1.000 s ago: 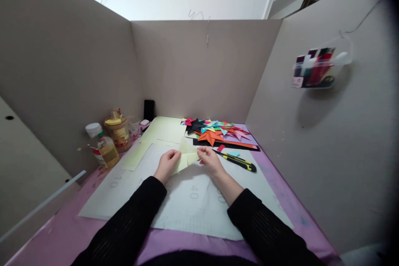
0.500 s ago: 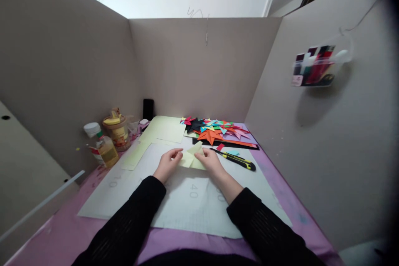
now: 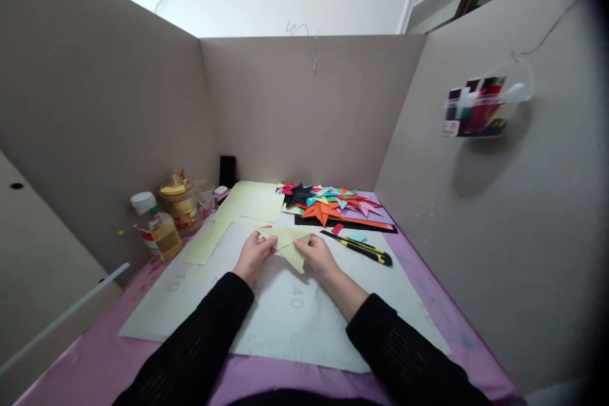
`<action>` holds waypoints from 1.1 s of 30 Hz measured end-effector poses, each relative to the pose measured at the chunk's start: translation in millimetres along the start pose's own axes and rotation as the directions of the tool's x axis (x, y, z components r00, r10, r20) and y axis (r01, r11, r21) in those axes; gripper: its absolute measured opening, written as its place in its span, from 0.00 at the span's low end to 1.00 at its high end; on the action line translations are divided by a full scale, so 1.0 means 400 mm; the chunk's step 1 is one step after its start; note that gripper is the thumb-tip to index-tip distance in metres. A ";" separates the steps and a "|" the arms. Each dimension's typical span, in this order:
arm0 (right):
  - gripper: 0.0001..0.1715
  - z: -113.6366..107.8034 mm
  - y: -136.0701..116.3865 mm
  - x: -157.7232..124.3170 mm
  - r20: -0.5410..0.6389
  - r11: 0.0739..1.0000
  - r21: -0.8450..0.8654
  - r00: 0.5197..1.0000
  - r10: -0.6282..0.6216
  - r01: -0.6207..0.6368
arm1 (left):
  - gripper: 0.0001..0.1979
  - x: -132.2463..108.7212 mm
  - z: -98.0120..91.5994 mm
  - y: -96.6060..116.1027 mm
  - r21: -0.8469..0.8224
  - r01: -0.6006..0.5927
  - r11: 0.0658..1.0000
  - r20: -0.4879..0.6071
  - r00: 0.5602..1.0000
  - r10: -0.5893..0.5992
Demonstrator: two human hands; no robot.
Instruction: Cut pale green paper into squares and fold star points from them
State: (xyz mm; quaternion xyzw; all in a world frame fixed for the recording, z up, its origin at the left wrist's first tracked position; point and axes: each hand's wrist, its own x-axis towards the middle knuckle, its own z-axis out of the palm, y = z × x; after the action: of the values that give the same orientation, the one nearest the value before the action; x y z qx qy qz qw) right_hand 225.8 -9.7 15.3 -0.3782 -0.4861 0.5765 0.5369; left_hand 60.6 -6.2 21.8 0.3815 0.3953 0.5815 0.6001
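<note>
A folded pale yellow paper point(image 3: 288, 242) is held between my two hands above a white sheet point(image 3: 266, 323). My left hand point(image 3: 254, 255) pinches its left end, thumb on top. On the other side, my right hand point(image 3: 318, 255) grips the paper with thumb and fingers near its middle right. One pointed flap hangs down toward me between the hands. A black and yellow cutter point(image 3: 364, 248) lies right of my right hand, beside small red point(image 3: 337, 229) and light blue point(image 3: 356, 237) paper scraps.
Colourful folded paper stars point(image 3: 323, 203) lie on stacked sheets at the back. Pale yellow sheets point(image 3: 257, 200) are at the back left. A bottle point(image 3: 164, 235), a tub point(image 3: 183, 209) and a black phone-like object point(image 3: 227, 171) stand left. Grey panels surround the table.
The yellow paper has been turned: its point stood upward before and now a flap points down toward me. Both hands still hold it. The view has shifted slightly.
</note>
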 end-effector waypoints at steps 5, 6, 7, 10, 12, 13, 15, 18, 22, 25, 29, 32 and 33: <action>0.14 0.001 -0.008 0.004 -0.029 0.999 -0.007 0.999 -0.043 0.043 | 0.27 0.002 -0.001 0.004 0.056 -0.018 0.998 -0.039 0.999 0.020; 0.16 -0.001 -0.010 0.004 -0.048 0.998 -0.011 0.997 -0.059 0.059 | 0.28 0.000 0.001 0.005 0.072 -0.017 0.997 -0.043 0.999 0.020; 0.20 -0.002 -0.012 0.005 -0.069 0.997 -0.015 0.995 -0.077 0.076 | 0.28 -0.002 0.003 0.007 0.083 -0.016 0.996 -0.043 0.999 0.020; 0.32 -0.007 -0.013 0.004 -0.114 0.992 -0.032 0.985 -0.127 0.125 | 0.29 -0.006 0.008 0.009 0.107 -0.024 0.994 -0.037 0.999 0.028; 0.34 -0.009 -0.011 0.004 -0.123 0.986 -0.040 0.978 -0.169 0.165 | 0.31 -0.008 0.011 0.009 0.128 -0.028 0.991 -0.042 0.999 0.034; 0.34 -0.011 -0.010 0.004 -0.120 0.982 -0.043 0.975 -0.187 0.184 | 0.33 -0.009 0.011 0.009 0.136 -0.027 0.990 -0.047 0.998 0.034; 0.29 -0.013 -0.008 0.005 -0.099 0.980 -0.057 0.976 -0.193 0.188 | 0.37 -0.011 0.012 0.010 0.146 -0.029 0.989 -0.060 0.997 0.038; 0.20 -0.016 -0.008 0.006 -0.087 0.984 -0.111 0.985 -0.149 0.139 | 0.43 -0.014 0.012 0.012 0.164 -0.072 0.984 -0.052 0.995 0.081; 0.14 -0.021 -0.013 0.008 -0.164 0.973 -0.190 0.972 -0.167 0.135 | 0.42 -0.018 0.010 0.013 0.192 -0.120 0.974 0.038 0.993 0.114; 0.12 -0.025 -0.016 0.010 -0.203 0.965 -0.221 0.961 -0.188 0.142 | 0.43 -0.017 0.008 0.011 0.199 -0.128 0.972 0.074 0.991 0.115; 0.11 -0.029 -0.017 0.010 -0.198 0.963 -0.219 0.959 -0.204 0.159 | 0.36 -0.014 0.007 0.005 0.254 -0.127 0.959 0.068 0.991 0.113; 0.14 -0.024 -0.013 0.008 -0.193 0.974 -0.158 0.963 -0.189 0.159 | 0.26 -0.009 0.005 0.000 0.310 -0.132 0.941 0.028 0.991 0.129; 0.16 -0.021 -0.011 0.007 -0.178 0.978 -0.130 0.967 -0.183 0.161 | 0.25 -0.006 0.003 -0.002 0.324 -0.137 0.936 0.002 0.990 0.144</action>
State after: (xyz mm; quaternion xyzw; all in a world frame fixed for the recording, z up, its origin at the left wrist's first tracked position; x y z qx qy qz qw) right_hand 234.6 -5.7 18.0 -0.4180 -0.4961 0.4603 0.6061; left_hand 61.9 -8.7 21.7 0.4955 0.4635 0.5544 0.4820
